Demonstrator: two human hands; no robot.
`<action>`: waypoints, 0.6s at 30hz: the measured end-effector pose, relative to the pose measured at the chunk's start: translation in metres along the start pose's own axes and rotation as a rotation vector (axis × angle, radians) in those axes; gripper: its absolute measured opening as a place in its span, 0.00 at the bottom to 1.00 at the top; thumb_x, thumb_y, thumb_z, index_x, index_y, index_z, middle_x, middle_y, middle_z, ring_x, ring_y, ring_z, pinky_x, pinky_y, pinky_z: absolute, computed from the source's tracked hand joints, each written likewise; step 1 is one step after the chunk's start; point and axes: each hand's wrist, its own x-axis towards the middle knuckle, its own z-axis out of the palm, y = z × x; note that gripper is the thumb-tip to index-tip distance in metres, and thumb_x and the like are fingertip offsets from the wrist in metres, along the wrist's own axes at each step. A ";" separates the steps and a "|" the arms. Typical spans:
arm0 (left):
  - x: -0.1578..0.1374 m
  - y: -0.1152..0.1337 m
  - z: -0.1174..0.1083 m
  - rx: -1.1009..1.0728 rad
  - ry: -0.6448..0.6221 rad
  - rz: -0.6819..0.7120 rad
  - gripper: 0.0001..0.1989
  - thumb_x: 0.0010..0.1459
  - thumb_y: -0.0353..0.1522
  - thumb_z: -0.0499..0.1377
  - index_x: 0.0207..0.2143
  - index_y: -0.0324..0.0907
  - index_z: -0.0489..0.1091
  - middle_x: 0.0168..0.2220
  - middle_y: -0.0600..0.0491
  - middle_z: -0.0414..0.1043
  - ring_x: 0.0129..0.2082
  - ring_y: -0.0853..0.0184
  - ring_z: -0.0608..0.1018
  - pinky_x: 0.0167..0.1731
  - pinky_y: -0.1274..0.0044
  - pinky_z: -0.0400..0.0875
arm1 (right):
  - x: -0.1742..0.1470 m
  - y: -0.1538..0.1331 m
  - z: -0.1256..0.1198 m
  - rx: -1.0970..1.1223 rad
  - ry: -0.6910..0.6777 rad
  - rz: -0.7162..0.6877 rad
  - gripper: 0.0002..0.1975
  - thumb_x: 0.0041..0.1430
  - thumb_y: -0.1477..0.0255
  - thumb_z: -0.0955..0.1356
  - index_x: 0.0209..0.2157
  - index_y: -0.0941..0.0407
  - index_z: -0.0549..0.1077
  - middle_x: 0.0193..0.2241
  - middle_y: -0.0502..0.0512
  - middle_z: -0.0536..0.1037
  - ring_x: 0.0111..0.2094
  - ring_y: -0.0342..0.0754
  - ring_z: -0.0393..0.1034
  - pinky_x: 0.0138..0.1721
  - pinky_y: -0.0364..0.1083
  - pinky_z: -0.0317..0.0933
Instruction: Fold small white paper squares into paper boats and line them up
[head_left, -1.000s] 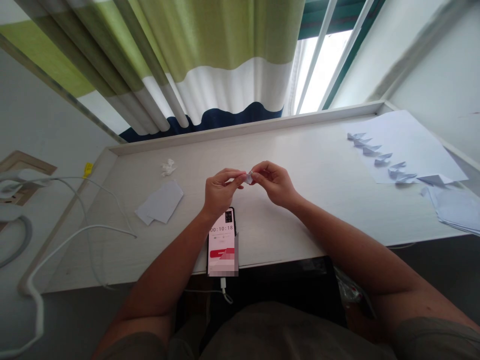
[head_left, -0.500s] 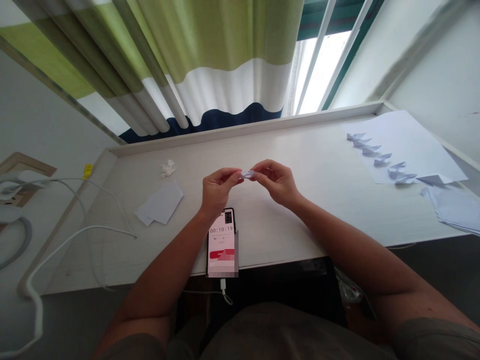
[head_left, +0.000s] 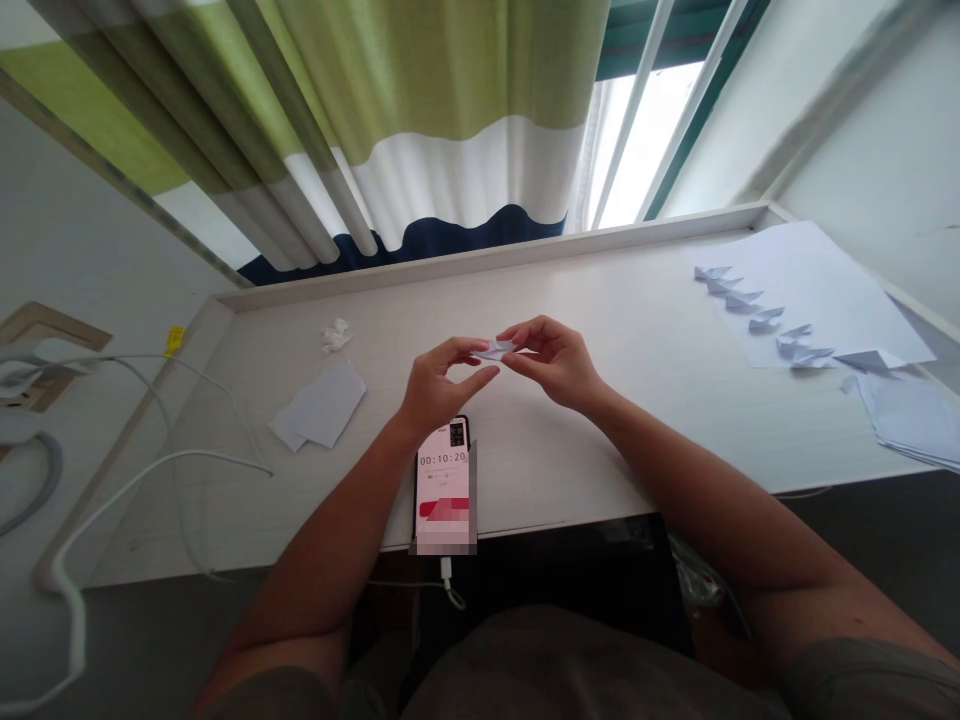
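A small folded piece of white paper [head_left: 495, 350], pointed at its ends like a little boat, is held up above the middle of the desk. My right hand [head_left: 559, 362] pinches its right end between thumb and fingers. At the other end, the fingertips of my left hand [head_left: 439, 380] touch the paper, while the left thumb stands apart below it. The exact fold under the fingers is too small to make out. Just below my left wrist lies a phone [head_left: 442, 485] with a running timer on its screen.
Several folded paper boats [head_left: 765, 318] stand in a row on a large white sheet [head_left: 825, 270] at right, beside a paper stack [head_left: 907, 415]. Loose paper pieces [head_left: 330, 400] and a crumpled tissue [head_left: 335, 337] lie left. White cables [head_left: 187, 460] hang over the desk's left end.
My left thumb has come away from the paper and dropped below it. The paper has turned slightly, showing more of its folded shape, with my right hand still pinching it.
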 end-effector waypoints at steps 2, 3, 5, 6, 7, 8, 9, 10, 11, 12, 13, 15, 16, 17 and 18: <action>-0.001 -0.002 0.001 0.002 0.033 -0.008 0.14 0.57 0.39 0.76 0.42 0.43 0.83 0.44 0.48 0.87 0.43 0.61 0.87 0.48 0.68 0.84 | 0.001 0.001 -0.001 0.024 -0.012 0.012 0.23 0.54 0.54 0.83 0.35 0.53 0.74 0.42 0.56 0.85 0.42 0.51 0.82 0.48 0.55 0.80; -0.001 -0.002 0.002 -0.017 0.053 -0.025 0.13 0.57 0.39 0.76 0.40 0.43 0.82 0.43 0.48 0.87 0.42 0.61 0.88 0.47 0.68 0.84 | 0.001 0.002 -0.001 0.038 -0.014 0.016 0.23 0.54 0.54 0.83 0.34 0.53 0.73 0.40 0.56 0.86 0.42 0.51 0.82 0.47 0.54 0.80; -0.001 -0.002 0.004 -0.073 0.081 -0.061 0.13 0.55 0.39 0.77 0.37 0.42 0.81 0.42 0.48 0.87 0.42 0.61 0.88 0.46 0.68 0.85 | 0.002 0.004 0.000 0.052 -0.007 0.011 0.24 0.54 0.53 0.83 0.32 0.53 0.73 0.38 0.55 0.86 0.39 0.50 0.82 0.45 0.53 0.80; -0.001 -0.002 0.005 -0.104 0.090 -0.080 0.14 0.54 0.39 0.78 0.36 0.42 0.81 0.41 0.47 0.87 0.41 0.61 0.88 0.46 0.68 0.85 | 0.002 0.005 0.000 0.050 0.001 0.005 0.24 0.54 0.53 0.83 0.32 0.53 0.73 0.37 0.55 0.86 0.37 0.49 0.81 0.43 0.53 0.79; 0.000 -0.002 0.006 -0.135 0.098 -0.097 0.15 0.53 0.39 0.78 0.35 0.42 0.81 0.41 0.47 0.87 0.41 0.61 0.88 0.46 0.68 0.85 | 0.003 0.005 0.001 0.045 0.010 0.000 0.24 0.53 0.53 0.83 0.32 0.53 0.73 0.36 0.55 0.86 0.36 0.48 0.81 0.42 0.52 0.79; 0.000 -0.001 0.007 -0.165 0.105 -0.115 0.16 0.51 0.40 0.79 0.35 0.41 0.80 0.40 0.47 0.87 0.41 0.61 0.88 0.45 0.68 0.85 | 0.003 0.006 0.001 0.040 0.017 -0.003 0.24 0.53 0.52 0.83 0.31 0.53 0.73 0.36 0.55 0.86 0.35 0.48 0.81 0.42 0.52 0.79; 0.001 0.000 0.008 -0.193 0.112 -0.135 0.17 0.50 0.40 0.79 0.34 0.41 0.80 0.40 0.47 0.87 0.40 0.61 0.88 0.45 0.68 0.85 | 0.003 0.006 0.002 0.036 0.023 -0.003 0.24 0.53 0.52 0.83 0.31 0.53 0.73 0.35 0.55 0.86 0.35 0.48 0.80 0.42 0.52 0.79; 0.001 0.001 0.009 -0.218 0.118 -0.156 0.18 0.49 0.41 0.80 0.33 0.41 0.80 0.39 0.47 0.87 0.40 0.61 0.88 0.45 0.68 0.85 | 0.003 0.006 0.002 0.034 0.028 -0.002 0.24 0.53 0.52 0.83 0.31 0.53 0.73 0.35 0.54 0.86 0.35 0.48 0.80 0.42 0.53 0.79; 0.002 0.001 0.009 -0.239 0.123 -0.175 0.19 0.48 0.41 0.81 0.33 0.41 0.80 0.38 0.48 0.87 0.39 0.61 0.88 0.44 0.68 0.85 | 0.003 0.006 0.002 0.033 0.030 -0.002 0.24 0.53 0.51 0.83 0.31 0.53 0.73 0.34 0.54 0.86 0.34 0.48 0.80 0.41 0.53 0.79; 0.002 0.002 0.010 -0.257 0.129 -0.192 0.19 0.46 0.42 0.81 0.32 0.41 0.79 0.37 0.48 0.87 0.38 0.61 0.88 0.43 0.68 0.85 | 0.002 0.006 0.003 0.035 0.033 -0.004 0.24 0.53 0.52 0.83 0.31 0.53 0.73 0.34 0.54 0.86 0.34 0.48 0.80 0.41 0.53 0.78; 0.003 0.003 0.011 -0.271 0.133 -0.207 0.20 0.45 0.42 0.81 0.31 0.41 0.79 0.35 0.49 0.86 0.36 0.62 0.88 0.42 0.68 0.85 | 0.002 0.006 0.003 0.037 0.037 -0.008 0.24 0.54 0.52 0.83 0.31 0.53 0.73 0.33 0.54 0.85 0.33 0.48 0.80 0.40 0.52 0.78; 0.004 0.004 0.012 -0.288 0.135 -0.234 0.20 0.44 0.42 0.82 0.31 0.41 0.79 0.32 0.51 0.85 0.33 0.64 0.87 0.40 0.70 0.84 | 0.002 0.006 0.004 0.041 0.045 -0.013 0.23 0.54 0.53 0.83 0.32 0.53 0.73 0.32 0.53 0.85 0.33 0.48 0.80 0.39 0.52 0.78; 0.004 0.005 0.012 -0.291 0.135 -0.246 0.21 0.44 0.42 0.82 0.30 0.41 0.79 0.30 0.52 0.84 0.32 0.64 0.86 0.38 0.70 0.83 | 0.002 0.007 0.004 0.042 0.046 -0.009 0.23 0.55 0.53 0.83 0.32 0.53 0.73 0.31 0.53 0.85 0.33 0.48 0.80 0.39 0.52 0.78; 0.004 0.005 0.012 -0.293 0.136 -0.256 0.21 0.44 0.42 0.82 0.30 0.41 0.79 0.29 0.52 0.83 0.31 0.65 0.85 0.37 0.71 0.83 | 0.002 0.007 0.004 0.045 0.043 0.000 0.24 0.54 0.53 0.83 0.32 0.53 0.73 0.32 0.53 0.85 0.33 0.48 0.80 0.39 0.52 0.78; 0.004 0.005 0.013 -0.294 0.138 -0.264 0.21 0.43 0.43 0.82 0.30 0.41 0.79 0.29 0.52 0.83 0.31 0.65 0.85 0.36 0.72 0.82 | 0.002 0.007 0.004 0.050 0.037 0.015 0.24 0.53 0.52 0.83 0.32 0.53 0.73 0.32 0.53 0.85 0.33 0.48 0.80 0.40 0.52 0.78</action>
